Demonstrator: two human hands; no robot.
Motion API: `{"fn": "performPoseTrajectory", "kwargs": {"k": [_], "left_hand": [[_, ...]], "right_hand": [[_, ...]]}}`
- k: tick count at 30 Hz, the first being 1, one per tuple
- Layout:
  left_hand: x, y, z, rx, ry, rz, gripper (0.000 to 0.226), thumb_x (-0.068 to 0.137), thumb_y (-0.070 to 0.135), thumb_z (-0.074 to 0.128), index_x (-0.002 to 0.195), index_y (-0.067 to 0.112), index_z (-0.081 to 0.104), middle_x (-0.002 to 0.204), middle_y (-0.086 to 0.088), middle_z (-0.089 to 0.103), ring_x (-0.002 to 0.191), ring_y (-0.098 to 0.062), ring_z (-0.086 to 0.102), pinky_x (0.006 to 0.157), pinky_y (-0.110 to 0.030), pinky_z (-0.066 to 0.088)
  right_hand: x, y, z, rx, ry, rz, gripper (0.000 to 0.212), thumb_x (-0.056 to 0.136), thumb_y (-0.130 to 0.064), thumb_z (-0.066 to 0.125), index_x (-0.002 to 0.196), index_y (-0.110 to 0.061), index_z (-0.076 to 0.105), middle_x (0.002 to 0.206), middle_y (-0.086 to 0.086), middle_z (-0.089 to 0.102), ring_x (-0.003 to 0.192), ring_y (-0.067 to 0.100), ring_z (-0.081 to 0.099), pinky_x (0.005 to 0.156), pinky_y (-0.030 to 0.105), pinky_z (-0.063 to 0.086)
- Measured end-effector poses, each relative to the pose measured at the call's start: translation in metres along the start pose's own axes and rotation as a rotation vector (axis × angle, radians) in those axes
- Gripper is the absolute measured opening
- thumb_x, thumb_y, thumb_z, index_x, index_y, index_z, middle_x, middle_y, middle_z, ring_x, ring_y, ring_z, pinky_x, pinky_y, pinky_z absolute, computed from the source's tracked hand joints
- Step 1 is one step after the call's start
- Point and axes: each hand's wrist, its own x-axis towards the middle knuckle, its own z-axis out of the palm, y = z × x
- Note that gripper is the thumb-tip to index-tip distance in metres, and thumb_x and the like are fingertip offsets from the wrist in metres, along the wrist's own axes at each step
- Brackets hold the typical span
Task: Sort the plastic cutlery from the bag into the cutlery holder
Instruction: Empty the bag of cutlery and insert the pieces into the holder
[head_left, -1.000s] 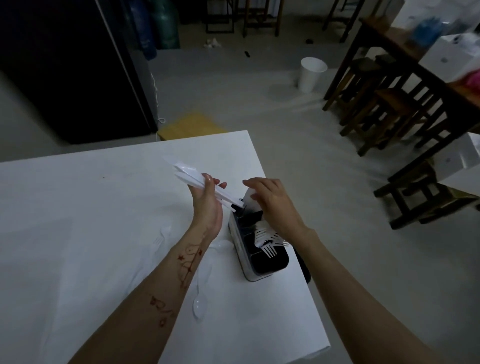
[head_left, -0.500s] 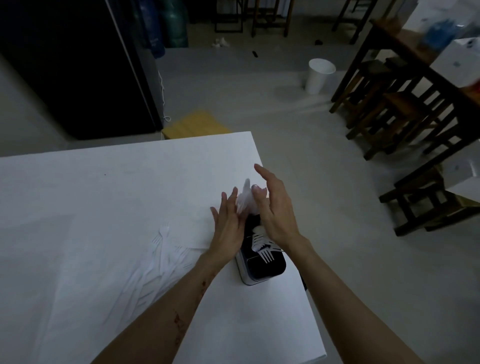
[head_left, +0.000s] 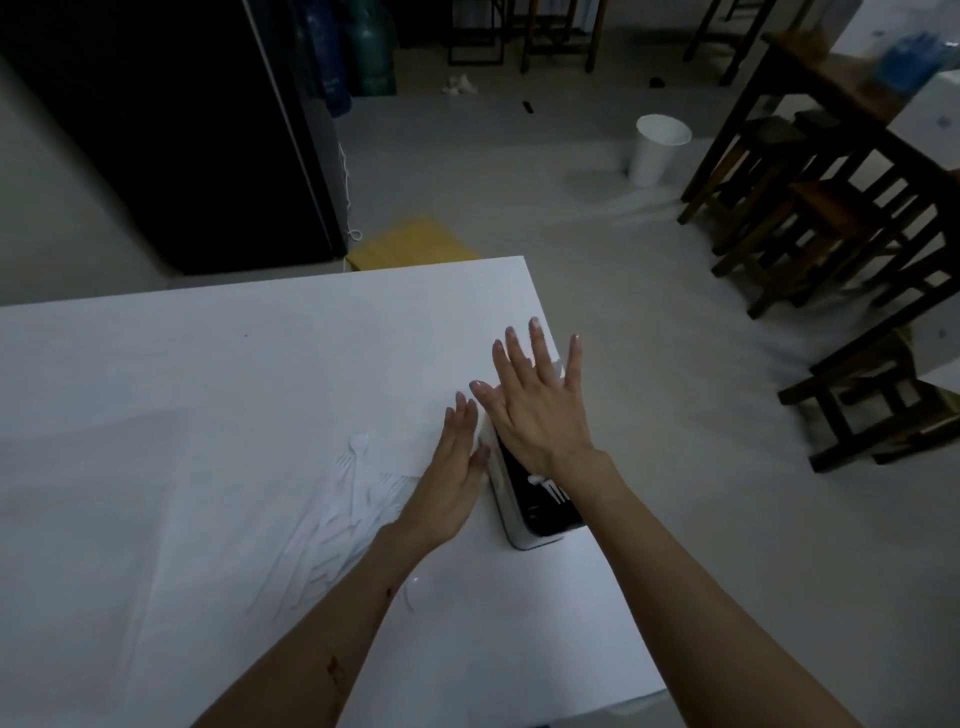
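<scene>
Both hands flat and empty, the left hand (head_left: 457, 462) against the cutlery holder (head_left: 524, 512) by the tabletop's right edge, right hand (head_left: 535, 400) over it: a shove might tip it off

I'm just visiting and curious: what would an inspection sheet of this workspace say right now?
Surface: white table, dimly lit.
Job's things: cutlery holder near the table's right edge, white forks in it; loose cutlery pile lying left of it; the bag cannot be made out.
Clutter: one white piece by the left forearm.
Hands: left hand flat, fingers straight, beside the holder; right hand spread above it; neither holds anything.
Cables: white cord hanging by the dark cabinet.
Surroundings: white bin, wooden stools, yellow box on the floor.
</scene>
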Motion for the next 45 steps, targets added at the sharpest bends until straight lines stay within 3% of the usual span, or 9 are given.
{"fn": "performPoseTrajectory", "kwargs": {"k": [3,6,10,14,18,23,29,35,45], "left_hand": [[-0.021,-0.026,-0.018,0.083,0.05,-0.063,0.057,0.103,0.029,0.028,0.152,0.025,0.0,0.157,0.016,-0.012,0.144,-0.001,-0.013,0.117,-0.023,-0.001],[-0.044,-0.064,-0.037,0.198,0.101,-0.142,0.053,0.102,0.019,0.033,0.152,0.016,0.014,0.16,0.005,0.002,0.148,-0.013,-0.005,0.115,-0.022,-0.002],[-0.078,-0.102,-0.051,0.359,0.05,-0.093,0.05,0.101,0.018,0.037,0.149,0.014,0.024,0.158,0.0,0.004,0.147,-0.021,-0.005,0.116,-0.031,-0.006],[-0.108,-0.121,-0.056,0.356,0.073,-0.093,0.046,0.1,0.017,0.038,0.146,0.013,0.033,0.157,0.0,0.012,0.144,-0.014,-0.006,0.117,-0.034,-0.001],[-0.128,-0.143,-0.063,0.469,0.012,-0.046,0.053,0.097,0.032,0.024,0.146,0.014,0.033,0.156,-0.002,0.014,0.146,-0.023,0.001,0.115,-0.037,0.002],[-0.142,-0.155,-0.072,0.578,-0.077,-0.047,0.057,0.094,0.032,0.02,0.144,0.013,0.038,0.155,-0.006,0.027,0.144,-0.029,0.018,0.111,-0.045,0.02],[-0.155,-0.165,-0.081,0.66,-0.049,-0.054,0.051,0.095,0.029,0.026,0.137,0.011,0.049,0.148,-0.007,0.042,0.137,-0.031,0.036,0.103,-0.046,0.042],[-0.157,-0.169,-0.086,0.6,-0.016,0.006,0.051,0.097,0.028,0.026,0.135,0.008,0.051,0.149,-0.007,0.04,0.141,-0.029,0.029,0.116,-0.033,0.023],[-0.16,-0.167,-0.082,0.521,0.085,0.0,0.043,0.095,0.021,0.039,0.132,0.009,0.055,0.148,-0.008,0.042,0.142,-0.029,0.028,0.112,-0.04,0.026]], "right_hand": [[0.0,-0.025,-0.009,0.136,0.178,-0.004,0.064,0.103,-0.051,0.013,0.151,-0.015,0.034,0.162,0.011,0.019,0.152,0.029,0.009,0.121,0.053,0.0],[-0.009,-0.059,-0.007,0.532,0.41,-0.061,0.032,0.1,-0.01,0.046,0.129,-0.004,0.058,0.139,0.013,0.056,0.135,0.025,0.045,0.115,0.033,0.032],[-0.042,-0.103,0.044,0.64,0.095,0.07,0.027,0.094,-0.002,0.053,0.116,-0.008,0.066,0.109,0.008,0.071,0.1,0.024,0.065,0.086,0.034,0.052],[-0.061,-0.12,0.095,0.573,-0.129,0.391,0.021,0.095,-0.009,0.053,0.109,-0.007,0.068,0.108,0.012,0.068,0.103,0.029,0.062,0.082,0.037,0.051],[-0.065,-0.123,0.112,0.33,-0.274,0.437,0.032,0.097,-0.03,0.055,0.124,-0.013,0.059,0.128,0.006,0.057,0.12,0.032,0.046,0.091,0.039,0.047],[-0.07,-0.142,0.133,0.306,-0.187,0.326,0.015,0.093,-0.009,0.05,0.098,-0.01,0.064,0.107,0.002,0.064,0.111,0.037,0.054,0.078,0.042,0.051],[-0.069,-0.156,0.143,0.307,-0.045,0.231,0.028,0.076,0.001,0.072,0.104,-0.006,0.07,0.111,0.013,0.07,0.102,0.037,0.065,0.083,0.047,0.056],[-0.034,-0.132,0.137,0.185,-0.103,0.403,0.055,0.09,0.002,0.056,0.142,-0.009,0.044,0.139,0.01,0.054,0.11,0.039,0.052,0.08,0.042,0.043],[-0.047,-0.112,0.133,0.42,0.067,0.209,0.019,0.084,0.003,0.064,0.096,-0.01,0.071,0.098,0.006,0.066,0.078,0.026,0.063,0.058,0.039,0.054]]}}
